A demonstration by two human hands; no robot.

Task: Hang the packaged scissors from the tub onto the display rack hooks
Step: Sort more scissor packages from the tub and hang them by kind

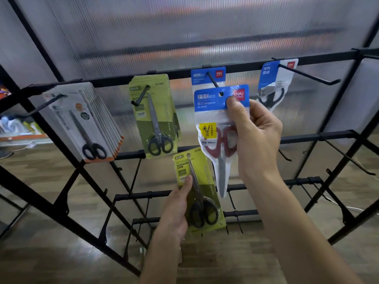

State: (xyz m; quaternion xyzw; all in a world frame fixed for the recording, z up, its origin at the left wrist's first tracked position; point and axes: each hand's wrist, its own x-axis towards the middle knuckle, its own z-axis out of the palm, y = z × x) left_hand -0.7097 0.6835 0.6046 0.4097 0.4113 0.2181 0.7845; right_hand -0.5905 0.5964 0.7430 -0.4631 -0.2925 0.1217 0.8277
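Note:
My right hand (256,136) pinches a blue-topped pack of red-handled scissors (217,128) by its upper right, thumb on the front. The pack's hang hole sits just at the tip of a black hook (212,80) that carries another blue pack (207,77). My left hand (176,210) grips a green pack of black-handled scissors (200,191) lower down, in front of the rack. The tub is out of view.
The black rack's top rail (184,72) holds a grey stack of scissors packs (86,121) at left, a green stack (155,117) beside it, and a blue pack (274,83) on a long hook at right. Lower rails carry bare hooks (285,156). Ribbed translucent panel behind.

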